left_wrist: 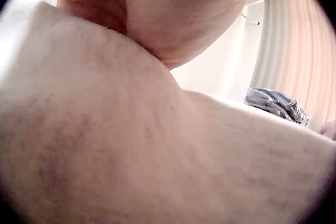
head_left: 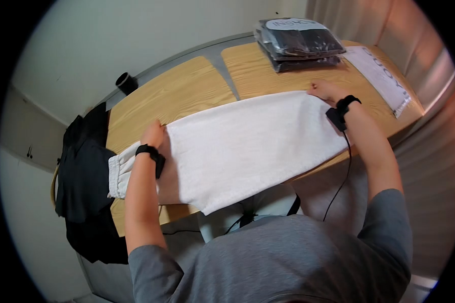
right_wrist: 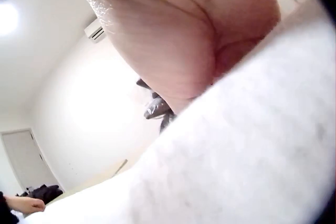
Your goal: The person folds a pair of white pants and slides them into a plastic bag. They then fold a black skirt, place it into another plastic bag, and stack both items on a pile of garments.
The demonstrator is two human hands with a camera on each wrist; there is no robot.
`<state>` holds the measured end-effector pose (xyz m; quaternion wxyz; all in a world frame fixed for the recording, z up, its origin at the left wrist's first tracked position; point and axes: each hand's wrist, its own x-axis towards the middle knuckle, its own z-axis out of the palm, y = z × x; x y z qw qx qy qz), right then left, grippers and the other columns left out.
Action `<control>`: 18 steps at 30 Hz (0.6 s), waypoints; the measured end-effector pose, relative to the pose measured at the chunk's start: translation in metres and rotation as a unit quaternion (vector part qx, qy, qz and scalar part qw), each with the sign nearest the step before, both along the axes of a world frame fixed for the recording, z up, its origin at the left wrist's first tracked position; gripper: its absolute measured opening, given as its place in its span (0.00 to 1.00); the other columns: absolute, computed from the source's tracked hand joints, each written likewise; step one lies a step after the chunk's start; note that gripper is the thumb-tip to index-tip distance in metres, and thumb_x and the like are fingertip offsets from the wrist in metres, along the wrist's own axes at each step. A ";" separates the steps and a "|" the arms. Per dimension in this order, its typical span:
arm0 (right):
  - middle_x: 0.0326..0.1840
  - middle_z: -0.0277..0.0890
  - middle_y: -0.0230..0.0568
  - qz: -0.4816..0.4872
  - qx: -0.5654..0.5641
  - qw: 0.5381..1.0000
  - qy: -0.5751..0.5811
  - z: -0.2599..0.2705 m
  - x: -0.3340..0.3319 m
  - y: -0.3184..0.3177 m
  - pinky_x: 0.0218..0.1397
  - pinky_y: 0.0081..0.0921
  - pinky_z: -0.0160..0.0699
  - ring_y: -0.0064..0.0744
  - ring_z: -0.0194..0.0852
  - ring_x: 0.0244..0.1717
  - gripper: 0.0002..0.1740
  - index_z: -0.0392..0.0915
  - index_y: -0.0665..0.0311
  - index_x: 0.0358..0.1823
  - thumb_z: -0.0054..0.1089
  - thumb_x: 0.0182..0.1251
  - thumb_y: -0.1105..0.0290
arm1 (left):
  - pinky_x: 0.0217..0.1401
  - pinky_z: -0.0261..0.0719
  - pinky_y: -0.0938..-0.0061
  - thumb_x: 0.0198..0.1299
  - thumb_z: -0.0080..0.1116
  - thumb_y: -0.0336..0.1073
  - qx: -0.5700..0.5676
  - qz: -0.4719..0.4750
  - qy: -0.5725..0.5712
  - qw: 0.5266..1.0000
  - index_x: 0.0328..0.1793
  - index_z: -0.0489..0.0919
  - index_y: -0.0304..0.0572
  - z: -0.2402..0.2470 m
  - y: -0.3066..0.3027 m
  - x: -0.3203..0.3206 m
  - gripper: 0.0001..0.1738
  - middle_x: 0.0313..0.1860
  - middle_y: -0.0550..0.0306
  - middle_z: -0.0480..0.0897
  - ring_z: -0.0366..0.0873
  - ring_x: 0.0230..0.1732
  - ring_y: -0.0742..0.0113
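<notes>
A white garment (head_left: 247, 146) is spread lengthwise across the wooden table, a gathered, elasticated end (head_left: 117, 177) lying at its left. My left hand (head_left: 153, 134) grips its far edge near that narrower end, fingers curled. At the far right corner, my right hand (head_left: 327, 91) holds the cloth in curled fingers. Pale fabric (left_wrist: 105, 129) fills the lower part of the left wrist view, below the heel of the hand. In the right wrist view the white cloth (right_wrist: 252, 145) rises up to the palm, and the fingertips are hidden.
Plastic-wrapped dark packages (head_left: 301, 45) are stacked at the back right, beside a white printed bag (head_left: 379, 78). Dark clothes (head_left: 83, 177) hang over the left end of the table (head_left: 172, 93). A black cup (head_left: 126, 83) stands by the wall. A cable (head_left: 341, 187) trails from the right wrist.
</notes>
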<state>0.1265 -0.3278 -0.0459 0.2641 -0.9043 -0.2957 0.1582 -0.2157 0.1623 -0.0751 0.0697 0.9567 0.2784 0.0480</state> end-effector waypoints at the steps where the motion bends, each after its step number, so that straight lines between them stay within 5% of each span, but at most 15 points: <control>1: 0.27 0.73 0.36 0.030 0.001 0.999 -0.020 0.004 -0.006 -0.002 0.33 0.31 0.68 0.29 0.66 0.30 0.14 0.72 0.65 0.33 0.62 0.57 0.61 | 0.47 0.73 0.52 0.60 0.52 0.42 -0.012 0.010 0.000 1.000 0.42 0.76 0.38 -0.007 0.007 0.000 0.14 0.41 0.36 0.80 0.77 0.46 0.40; 5: 0.26 0.71 0.33 0.002 -0.002 0.998 0.055 0.024 0.001 -0.039 0.32 0.26 0.68 0.26 0.68 0.31 0.11 0.73 0.63 0.34 0.65 0.56 0.66 | 0.51 0.73 0.54 0.60 0.53 0.48 -0.060 0.001 -0.035 0.998 0.50 0.74 0.36 -0.001 0.017 -0.014 0.22 0.44 0.37 0.80 0.76 0.48 0.39; 7: 0.24 0.70 0.31 -0.010 -0.014 0.996 0.088 0.034 0.005 -0.067 0.31 0.24 0.68 0.25 0.68 0.31 0.11 0.73 0.62 0.34 0.66 0.55 0.68 | 0.56 0.69 0.54 0.60 0.54 0.50 0.039 -0.077 -0.106 0.991 0.61 0.68 0.37 0.001 0.019 -0.036 0.30 0.52 0.35 0.76 0.72 0.54 0.39; 10: 0.21 0.67 0.28 -0.127 -0.079 0.972 0.179 0.055 0.001 -0.094 0.30 0.22 0.67 0.23 0.68 0.28 0.10 0.74 0.61 0.34 0.67 0.53 0.71 | 0.62 0.64 0.50 0.58 0.56 0.51 0.050 -0.061 -0.052 0.996 0.66 0.64 0.35 0.018 0.010 -0.068 0.36 0.62 0.34 0.67 0.63 0.61 0.32; 11: 0.21 0.68 0.30 -0.097 -0.093 0.979 0.155 0.053 0.007 -0.101 0.31 0.23 0.68 0.24 0.68 0.28 0.11 0.74 0.62 0.34 0.67 0.53 0.69 | 0.65 0.61 0.48 0.57 0.58 0.50 0.192 -0.157 0.072 0.966 0.67 0.63 0.33 -0.001 0.039 -0.083 0.38 0.66 0.31 0.62 0.59 0.64 0.29; 13: 0.21 0.69 0.31 -0.070 -0.108 0.983 0.131 0.055 0.009 -0.106 0.32 0.24 0.69 0.25 0.69 0.28 0.12 0.75 0.63 0.34 0.67 0.53 0.66 | 0.69 0.51 0.43 0.55 0.59 0.52 0.040 -0.039 -0.025 0.998 0.74 0.53 0.41 0.007 0.018 -0.105 0.45 0.69 0.25 0.54 0.46 0.71 0.27; 15: 0.23 0.73 0.37 -0.071 0.072 0.986 -0.129 0.062 -0.006 -0.100 0.33 0.27 0.70 0.30 0.71 0.29 0.16 0.75 0.64 0.35 0.65 0.55 0.59 | 0.70 0.47 0.40 0.56 0.58 0.53 0.027 -0.050 0.032 0.998 0.76 0.47 0.46 -0.010 0.031 -0.126 0.48 0.71 0.23 0.49 0.40 0.72 0.26; 18: 0.31 0.75 0.40 -0.060 -0.036 0.990 -0.125 0.056 0.002 -0.107 0.39 0.24 0.71 0.29 0.73 0.37 0.21 0.76 0.66 0.37 0.61 0.58 0.53 | 0.70 0.44 0.39 0.56 0.58 0.53 -0.013 0.043 0.143 0.989 0.76 0.44 0.44 0.012 -0.021 -0.123 0.49 0.72 0.24 0.44 0.36 0.73 0.24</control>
